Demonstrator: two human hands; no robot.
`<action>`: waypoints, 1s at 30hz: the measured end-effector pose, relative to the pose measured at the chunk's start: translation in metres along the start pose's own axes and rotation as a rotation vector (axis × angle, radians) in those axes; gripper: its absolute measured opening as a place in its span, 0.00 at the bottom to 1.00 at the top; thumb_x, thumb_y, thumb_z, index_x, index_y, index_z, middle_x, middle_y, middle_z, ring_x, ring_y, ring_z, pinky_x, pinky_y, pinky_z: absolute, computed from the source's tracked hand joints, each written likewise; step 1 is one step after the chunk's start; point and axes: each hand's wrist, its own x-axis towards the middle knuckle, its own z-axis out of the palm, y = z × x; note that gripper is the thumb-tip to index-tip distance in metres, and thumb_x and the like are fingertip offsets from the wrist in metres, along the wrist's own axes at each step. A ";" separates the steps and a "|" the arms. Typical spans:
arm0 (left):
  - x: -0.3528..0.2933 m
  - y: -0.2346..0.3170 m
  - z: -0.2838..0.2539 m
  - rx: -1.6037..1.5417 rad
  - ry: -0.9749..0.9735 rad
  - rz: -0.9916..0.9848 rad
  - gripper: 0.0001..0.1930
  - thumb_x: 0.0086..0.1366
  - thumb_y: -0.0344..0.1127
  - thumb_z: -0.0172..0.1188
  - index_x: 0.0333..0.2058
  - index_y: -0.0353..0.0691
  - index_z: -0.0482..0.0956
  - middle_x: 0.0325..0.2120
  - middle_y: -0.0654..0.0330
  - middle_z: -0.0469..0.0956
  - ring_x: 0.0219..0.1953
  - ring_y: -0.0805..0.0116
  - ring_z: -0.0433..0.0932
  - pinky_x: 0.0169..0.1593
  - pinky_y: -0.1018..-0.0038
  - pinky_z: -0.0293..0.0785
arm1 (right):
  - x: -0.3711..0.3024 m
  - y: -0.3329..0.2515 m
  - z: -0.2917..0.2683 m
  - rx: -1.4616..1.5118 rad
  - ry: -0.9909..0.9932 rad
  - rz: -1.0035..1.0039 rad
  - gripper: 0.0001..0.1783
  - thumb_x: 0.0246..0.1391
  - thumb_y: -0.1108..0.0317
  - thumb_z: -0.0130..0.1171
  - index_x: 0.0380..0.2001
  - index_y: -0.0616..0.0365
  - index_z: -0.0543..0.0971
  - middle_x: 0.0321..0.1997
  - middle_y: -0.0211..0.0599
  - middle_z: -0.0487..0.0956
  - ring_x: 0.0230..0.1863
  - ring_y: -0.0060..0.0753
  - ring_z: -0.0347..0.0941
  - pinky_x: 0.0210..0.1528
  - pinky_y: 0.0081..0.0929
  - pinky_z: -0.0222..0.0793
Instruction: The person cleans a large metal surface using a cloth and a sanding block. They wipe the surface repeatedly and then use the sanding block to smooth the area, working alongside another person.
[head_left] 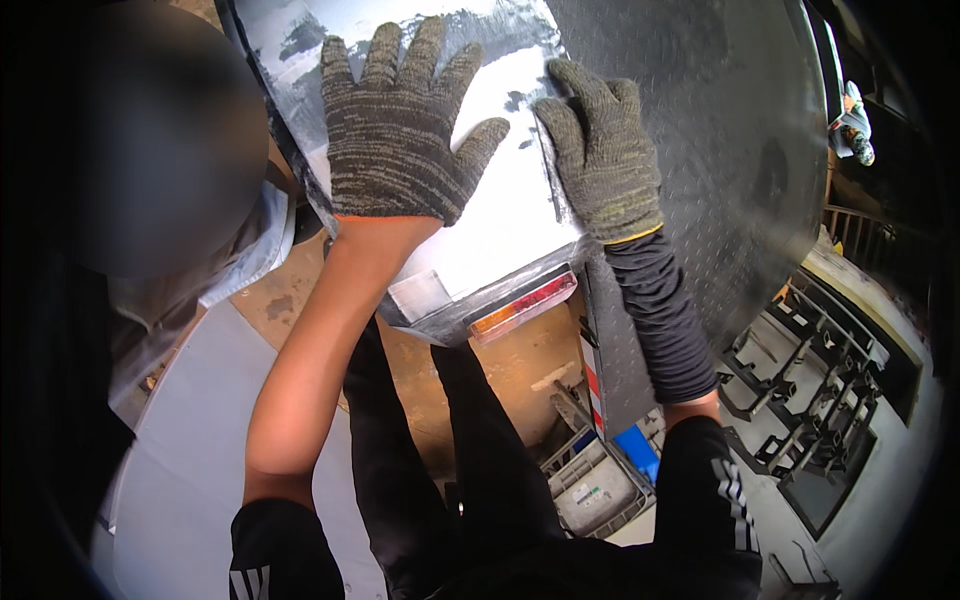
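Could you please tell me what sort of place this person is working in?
Probably a vehicle workshop or loading yard. Both gloved hands, left hand and right hand, press flat on a pale metal panel carrying a red-and-amber tail lamp, beside checker-plate metal, above welded metal frames.

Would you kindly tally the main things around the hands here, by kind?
Knitted grey gloves: 2, on the left hand and right hand
Silver metal panel under both palms: 1
Red and orange tail lamp: 1
Grey crate: 1
Total: 5
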 end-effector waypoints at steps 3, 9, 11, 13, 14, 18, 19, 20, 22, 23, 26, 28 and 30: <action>0.001 0.001 -0.002 -0.007 -0.034 -0.014 0.34 0.68 0.60 0.58 0.67 0.48 0.72 0.69 0.49 0.66 0.71 0.44 0.60 0.74 0.39 0.41 | -0.012 0.017 0.005 0.032 0.021 -0.108 0.22 0.68 0.48 0.57 0.55 0.50 0.79 0.49 0.44 0.79 0.42 0.41 0.83 0.39 0.34 0.82; 0.003 -0.001 -0.001 0.009 0.010 0.001 0.34 0.66 0.61 0.59 0.67 0.52 0.72 0.68 0.50 0.67 0.70 0.45 0.62 0.74 0.39 0.44 | 0.016 0.015 0.002 -0.019 0.022 -0.297 0.18 0.67 0.56 0.59 0.54 0.52 0.79 0.52 0.43 0.83 0.43 0.45 0.86 0.42 0.34 0.84; 0.005 0.000 -0.004 0.077 -0.045 -0.003 0.34 0.66 0.61 0.60 0.66 0.51 0.73 0.68 0.50 0.67 0.70 0.45 0.62 0.73 0.39 0.45 | 0.001 0.023 -0.001 -0.030 -0.041 -0.303 0.18 0.67 0.57 0.59 0.54 0.51 0.79 0.52 0.42 0.84 0.43 0.45 0.86 0.43 0.35 0.84; 0.010 0.006 -0.005 0.104 -0.071 -0.003 0.35 0.67 0.61 0.58 0.66 0.49 0.72 0.69 0.50 0.66 0.71 0.45 0.61 0.74 0.40 0.42 | -0.004 0.030 -0.004 -0.050 -0.023 -0.357 0.18 0.66 0.57 0.59 0.56 0.50 0.79 0.50 0.41 0.84 0.41 0.45 0.86 0.40 0.34 0.84; 0.010 0.007 -0.010 0.069 -0.095 -0.022 0.36 0.66 0.60 0.59 0.66 0.45 0.71 0.68 0.48 0.66 0.72 0.44 0.60 0.75 0.42 0.43 | -0.001 0.033 -0.004 -0.048 -0.036 -0.383 0.19 0.66 0.57 0.59 0.56 0.50 0.78 0.48 0.40 0.84 0.39 0.44 0.85 0.38 0.34 0.84; 0.007 0.015 -0.010 0.013 -0.053 -0.088 0.38 0.63 0.56 0.60 0.67 0.42 0.69 0.69 0.46 0.64 0.74 0.43 0.54 0.77 0.42 0.37 | 0.025 0.020 0.000 -0.162 -0.129 -0.428 0.22 0.64 0.59 0.61 0.59 0.49 0.77 0.51 0.38 0.84 0.40 0.43 0.86 0.41 0.32 0.84; 0.006 0.010 -0.009 0.041 -0.043 -0.081 0.37 0.64 0.56 0.60 0.67 0.42 0.69 0.69 0.46 0.64 0.74 0.43 0.53 0.77 0.42 0.38 | 0.020 0.022 -0.002 -0.144 -0.163 -0.424 0.22 0.64 0.59 0.62 0.59 0.51 0.77 0.52 0.39 0.84 0.41 0.43 0.86 0.42 0.33 0.84; 0.004 0.009 -0.007 0.069 -0.035 -0.073 0.37 0.64 0.55 0.60 0.67 0.42 0.69 0.69 0.46 0.63 0.74 0.43 0.53 0.77 0.43 0.38 | 0.015 0.027 -0.006 -0.125 -0.196 -0.420 0.22 0.63 0.58 0.62 0.58 0.52 0.78 0.52 0.41 0.84 0.42 0.43 0.86 0.42 0.35 0.85; 0.003 0.007 -0.006 -0.049 0.016 -0.077 0.37 0.66 0.55 0.59 0.68 0.42 0.68 0.70 0.47 0.62 0.75 0.44 0.52 0.77 0.44 0.38 | 0.001 0.031 -0.007 -0.090 0.006 -0.532 0.17 0.65 0.57 0.59 0.52 0.52 0.77 0.44 0.38 0.84 0.34 0.39 0.85 0.31 0.31 0.82; 0.000 0.007 -0.002 -0.081 0.029 -0.090 0.37 0.66 0.56 0.59 0.68 0.42 0.67 0.70 0.47 0.62 0.75 0.44 0.52 0.77 0.44 0.38 | 0.001 0.029 -0.010 -0.137 -0.069 -0.478 0.16 0.66 0.57 0.60 0.51 0.52 0.78 0.45 0.38 0.85 0.35 0.40 0.86 0.32 0.31 0.82; -0.001 0.007 0.000 -0.152 0.050 -0.060 0.35 0.68 0.54 0.58 0.69 0.43 0.67 0.71 0.49 0.61 0.75 0.47 0.52 0.77 0.47 0.39 | 0.019 0.038 0.000 -0.129 -0.015 -0.555 0.16 0.65 0.58 0.60 0.52 0.52 0.78 0.43 0.37 0.85 0.32 0.38 0.85 0.30 0.30 0.81; -0.001 0.005 -0.006 -0.187 0.029 -0.048 0.34 0.69 0.53 0.58 0.69 0.44 0.67 0.71 0.49 0.61 0.75 0.47 0.52 0.77 0.48 0.39 | 0.023 0.033 0.002 -0.179 -0.066 -0.541 0.14 0.66 0.59 0.58 0.51 0.51 0.78 0.40 0.37 0.84 0.28 0.35 0.83 0.29 0.29 0.81; 0.001 0.007 -0.010 -0.225 0.014 -0.059 0.33 0.70 0.52 0.57 0.69 0.45 0.67 0.72 0.50 0.60 0.75 0.49 0.52 0.77 0.49 0.38 | 0.018 0.028 0.008 -0.103 -0.009 -0.530 0.13 0.67 0.60 0.58 0.51 0.51 0.78 0.39 0.36 0.83 0.27 0.35 0.82 0.28 0.29 0.80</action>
